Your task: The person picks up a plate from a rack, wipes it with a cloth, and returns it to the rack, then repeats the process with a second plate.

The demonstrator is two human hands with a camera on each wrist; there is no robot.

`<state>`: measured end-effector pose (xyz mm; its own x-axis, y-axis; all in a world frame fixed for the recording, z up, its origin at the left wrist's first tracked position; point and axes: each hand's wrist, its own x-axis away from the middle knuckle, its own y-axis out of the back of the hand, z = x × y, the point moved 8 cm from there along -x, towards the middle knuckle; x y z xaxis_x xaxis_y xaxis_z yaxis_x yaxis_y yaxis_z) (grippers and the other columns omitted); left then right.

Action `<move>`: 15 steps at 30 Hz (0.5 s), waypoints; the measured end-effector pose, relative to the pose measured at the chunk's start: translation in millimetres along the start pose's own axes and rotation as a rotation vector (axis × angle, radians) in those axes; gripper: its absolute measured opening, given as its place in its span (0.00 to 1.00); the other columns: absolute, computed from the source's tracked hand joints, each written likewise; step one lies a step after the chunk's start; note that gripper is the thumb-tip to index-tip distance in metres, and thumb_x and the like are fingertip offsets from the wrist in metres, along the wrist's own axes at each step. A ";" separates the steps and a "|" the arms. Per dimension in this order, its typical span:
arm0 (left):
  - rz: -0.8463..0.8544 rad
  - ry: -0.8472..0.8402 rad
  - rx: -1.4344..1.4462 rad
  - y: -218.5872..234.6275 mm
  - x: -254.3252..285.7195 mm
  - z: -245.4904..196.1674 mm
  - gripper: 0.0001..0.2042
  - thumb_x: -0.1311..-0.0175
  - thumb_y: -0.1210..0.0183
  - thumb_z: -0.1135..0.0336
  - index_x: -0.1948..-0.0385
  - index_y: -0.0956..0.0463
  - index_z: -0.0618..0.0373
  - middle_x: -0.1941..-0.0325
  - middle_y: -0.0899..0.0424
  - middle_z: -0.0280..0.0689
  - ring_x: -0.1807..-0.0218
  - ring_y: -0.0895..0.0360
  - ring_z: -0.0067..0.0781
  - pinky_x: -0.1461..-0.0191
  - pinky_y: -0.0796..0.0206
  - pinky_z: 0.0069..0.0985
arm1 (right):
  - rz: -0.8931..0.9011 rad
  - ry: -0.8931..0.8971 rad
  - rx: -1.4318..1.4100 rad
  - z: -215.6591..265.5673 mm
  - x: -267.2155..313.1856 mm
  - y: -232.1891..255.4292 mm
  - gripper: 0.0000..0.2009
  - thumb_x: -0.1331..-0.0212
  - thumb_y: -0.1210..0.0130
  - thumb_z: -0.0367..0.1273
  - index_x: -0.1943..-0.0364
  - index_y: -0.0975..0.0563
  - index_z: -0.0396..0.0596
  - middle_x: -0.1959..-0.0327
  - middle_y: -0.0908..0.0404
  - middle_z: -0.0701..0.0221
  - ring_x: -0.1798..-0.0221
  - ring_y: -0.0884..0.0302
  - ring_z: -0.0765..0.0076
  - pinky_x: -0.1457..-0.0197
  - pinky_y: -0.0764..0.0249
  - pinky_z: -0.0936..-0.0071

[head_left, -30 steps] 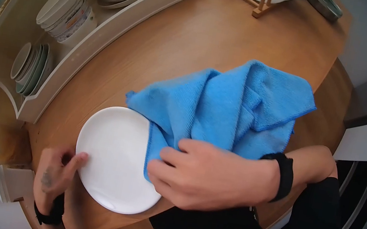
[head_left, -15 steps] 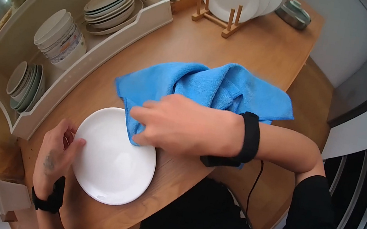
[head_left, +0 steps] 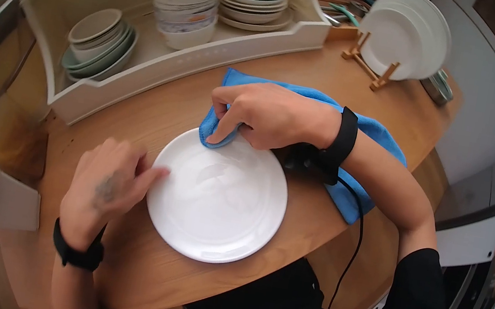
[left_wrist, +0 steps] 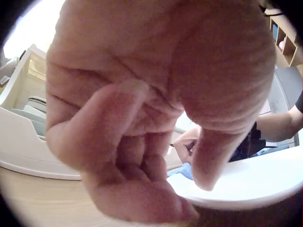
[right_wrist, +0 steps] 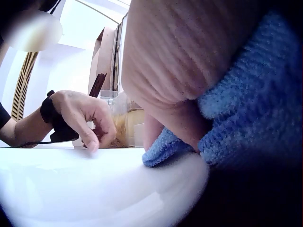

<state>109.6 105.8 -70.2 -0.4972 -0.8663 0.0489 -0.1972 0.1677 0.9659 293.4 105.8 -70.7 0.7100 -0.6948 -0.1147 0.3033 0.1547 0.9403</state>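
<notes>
A round white plate (head_left: 216,202) lies near the counter's front edge. My right hand (head_left: 273,116) grips a blue cloth (head_left: 351,198), and its fingers press a folded bit of it onto the plate's far rim. The right wrist view shows that cloth (right_wrist: 163,149) bunched under the fingers at the plate's edge. Beside the plate's left rim is my left hand (head_left: 108,183), thumb reaching to the edge and the other fingers loosely bent. In the left wrist view, the thumb (left_wrist: 210,161) overlaps the white plate (left_wrist: 255,182), while the bent fingers stay outside the rim.
A cream shelf (head_left: 196,70) along the back holds stacked bowls (head_left: 184,6) and plates (head_left: 253,2). White plates (head_left: 404,37) stand in a wooden rack (head_left: 367,66) at the back right, near a metal container (head_left: 437,88). White containers (head_left: 4,199) sit at the left.
My right hand has moved the cloth from the plate's right side to its far rim, drawing the cloth flatter. The left hand stays beside the left rim. The head view has swung left.
</notes>
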 end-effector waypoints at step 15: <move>-0.066 0.110 0.172 -14.9 -7.5 14.4 0.19 0.37 0.37 0.55 0.72 0.16 0.68 0.75 0.18 0.55 0.70 0.20 0.57 0.62 0.28 0.43 | 0.144 -0.167 -0.034 11.6 55.7 9.3 0.20 0.51 0.40 0.25 0.50 0.14 0.48 0.59 0.21 0.61 0.55 0.21 0.50 0.53 0.25 0.60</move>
<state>104.2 116.5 -88.5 -0.3854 -0.9225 0.0239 -0.3720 0.1790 0.9108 328.4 60.4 -64.6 0.6335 -0.7699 0.0773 0.2296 0.2824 0.9314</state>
